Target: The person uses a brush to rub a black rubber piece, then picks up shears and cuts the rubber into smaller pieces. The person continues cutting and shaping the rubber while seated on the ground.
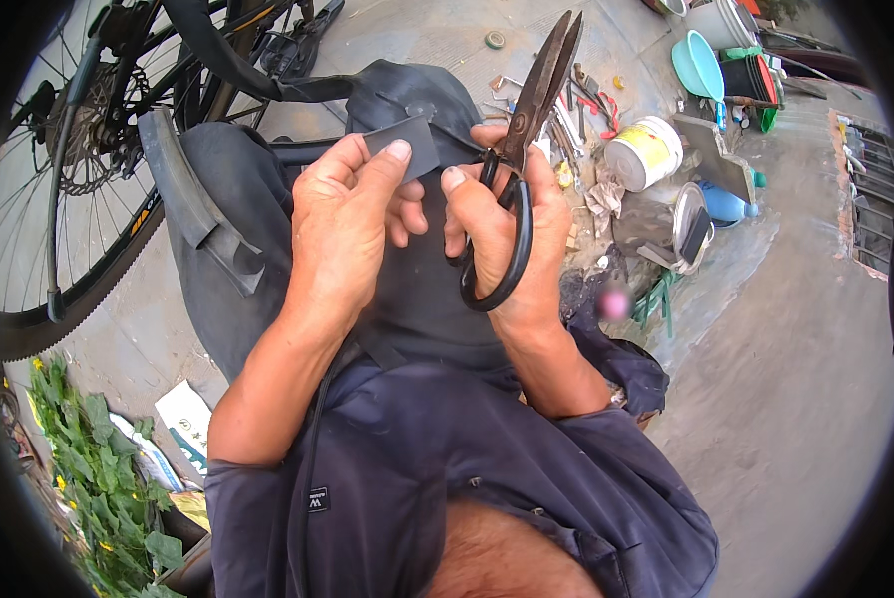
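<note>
Between the thumb and fingers of my left hand [349, 202] is a small flat piece of dark grey rubber [413, 153]. My right hand [510, 217] grips a pair of scissors [529, 127] with black loop handles and rusty blades. The blades point up and away from me, nearly together, and sit apart from the rubber piece. Across my left knee lies a curved strip of grey rubber [192, 194], its near end cut. A black inner tube [230, 60] runs from the bicycle over to my knees.
A bicycle wheel [73, 187] with a disc brake rotor stands at left. Hand tools [566, 134] lie scattered on the ground beyond my right hand, near a white bucket [643, 153]. Farther right are a teal basin [697, 66] and a blue bottle [723, 202]. Leafy plants [103, 463] grow lower left.
</note>
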{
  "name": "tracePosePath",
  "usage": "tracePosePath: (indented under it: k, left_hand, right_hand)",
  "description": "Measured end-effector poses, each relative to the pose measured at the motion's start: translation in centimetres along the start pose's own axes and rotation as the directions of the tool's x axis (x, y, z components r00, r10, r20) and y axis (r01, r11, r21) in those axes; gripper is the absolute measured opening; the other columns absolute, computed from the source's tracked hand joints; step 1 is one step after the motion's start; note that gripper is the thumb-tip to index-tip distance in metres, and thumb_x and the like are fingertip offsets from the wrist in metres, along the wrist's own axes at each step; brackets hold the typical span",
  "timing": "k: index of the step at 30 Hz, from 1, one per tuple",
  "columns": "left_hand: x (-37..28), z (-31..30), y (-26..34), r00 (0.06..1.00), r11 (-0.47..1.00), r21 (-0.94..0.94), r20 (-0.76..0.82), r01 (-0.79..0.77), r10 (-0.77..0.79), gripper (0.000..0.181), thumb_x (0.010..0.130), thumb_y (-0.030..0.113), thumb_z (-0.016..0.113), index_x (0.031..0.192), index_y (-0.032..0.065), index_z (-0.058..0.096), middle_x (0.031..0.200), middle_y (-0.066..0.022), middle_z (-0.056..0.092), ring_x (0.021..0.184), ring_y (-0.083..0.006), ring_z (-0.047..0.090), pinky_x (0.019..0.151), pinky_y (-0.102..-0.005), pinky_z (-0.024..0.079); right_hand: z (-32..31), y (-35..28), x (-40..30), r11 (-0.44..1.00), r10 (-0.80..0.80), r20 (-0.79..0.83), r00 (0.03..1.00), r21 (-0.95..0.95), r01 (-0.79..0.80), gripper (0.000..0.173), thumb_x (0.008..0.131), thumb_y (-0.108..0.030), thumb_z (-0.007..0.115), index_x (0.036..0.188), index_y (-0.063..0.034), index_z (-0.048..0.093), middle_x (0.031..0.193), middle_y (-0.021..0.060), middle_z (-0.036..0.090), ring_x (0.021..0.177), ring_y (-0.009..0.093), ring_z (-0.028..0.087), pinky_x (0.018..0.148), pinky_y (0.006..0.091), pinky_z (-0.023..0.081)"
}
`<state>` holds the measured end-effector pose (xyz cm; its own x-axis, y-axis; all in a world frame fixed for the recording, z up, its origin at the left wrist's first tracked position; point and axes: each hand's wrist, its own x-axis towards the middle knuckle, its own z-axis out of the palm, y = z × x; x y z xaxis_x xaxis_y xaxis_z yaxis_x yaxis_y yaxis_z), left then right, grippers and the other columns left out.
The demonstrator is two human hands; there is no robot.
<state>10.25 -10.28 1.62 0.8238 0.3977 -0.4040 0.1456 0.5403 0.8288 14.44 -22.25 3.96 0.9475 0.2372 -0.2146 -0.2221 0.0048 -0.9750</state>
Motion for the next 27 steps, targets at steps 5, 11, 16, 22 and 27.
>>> tracePosePath:
  k: [5,11,16,22,27]
  left_hand:
    - [0.0,-0.5,-0.2,0.999,0.998,0.055,-0.040,-0.010,0.012,0.020,0.096,0.023,0.067,0.088,0.0062,0.061,0.068,-0.0014,0.061,0.051,-0.0090,0.056,0.045,-0.0226,0.040]
    - [-0.9,-0.2,0.4,0.998,0.998,0.066,-0.051,-0.025,0.028,0.019,0.098,0.019,0.063,0.088,0.0027,0.060,0.066,-0.0029,0.061,0.050,-0.0070,0.055,0.046,-0.0206,0.041]
    - [-1.7,0.1,0.9,0.997,0.995,0.083,-0.049,-0.061,0.065,0.018,0.097,0.017,0.064,0.088,0.0025,0.060,0.066,-0.0027,0.062,0.049,-0.0063,0.055,0.043,-0.0197,0.040]
    - [-2.2,0.2,1.1,0.994,0.992,0.085,-0.058,-0.089,0.094,0.018,0.098,0.017,0.064,0.089,0.0021,0.061,0.066,-0.0027,0.062,0.049,-0.0055,0.055,0.043,-0.0189,0.040]
    - [-2.6,0.4,1.1,0.996,0.993,0.097,-0.048,-0.074,0.079,0.017,0.098,0.017,0.064,0.092,0.0014,0.062,0.067,-0.0025,0.062,0.049,-0.0047,0.055,0.043,-0.0180,0.040]
  right_hand:
    - [-2.6,-0.6,-0.4,0.993,0.019,0.096,0.995,-0.114,-0.008,0.040,0.087,-0.015,0.075,0.120,0.0005,0.058,0.074,0.0005,0.059,0.052,0.005,0.049,0.046,0.0196,0.037]
    - [-5.2,-0.2,-2.6,0.958,0.264,0.224,0.938,-0.171,-0.229,0.067,0.076,-0.037,0.086,0.124,-0.0017,0.056,0.086,0.0025,0.063,0.067,0.005,0.055,0.056,0.0195,0.043]
    - [-5.5,0.2,-3.8,0.928,0.328,0.309,0.893,-0.280,-0.244,0.075,0.073,-0.047,0.087,0.125,-0.0026,0.055,0.087,0.0005,0.061,0.075,0.005,0.055,0.068,0.0200,0.044]
    - [-4.7,-0.6,-4.3,0.929,0.342,0.353,0.871,-0.269,-0.255,0.086,0.069,-0.063,0.084,0.123,-0.0028,0.055,0.087,0.0002,0.060,0.076,0.005,0.054,0.067,0.0207,0.044]
    - [-4.5,-0.9,-4.4,0.919,0.377,0.360,0.853,-0.260,-0.297,0.087,0.068,-0.064,0.083,0.123,-0.0031,0.055,0.086,0.0004,0.060,0.077,0.006,0.055,0.068,0.0212,0.043]
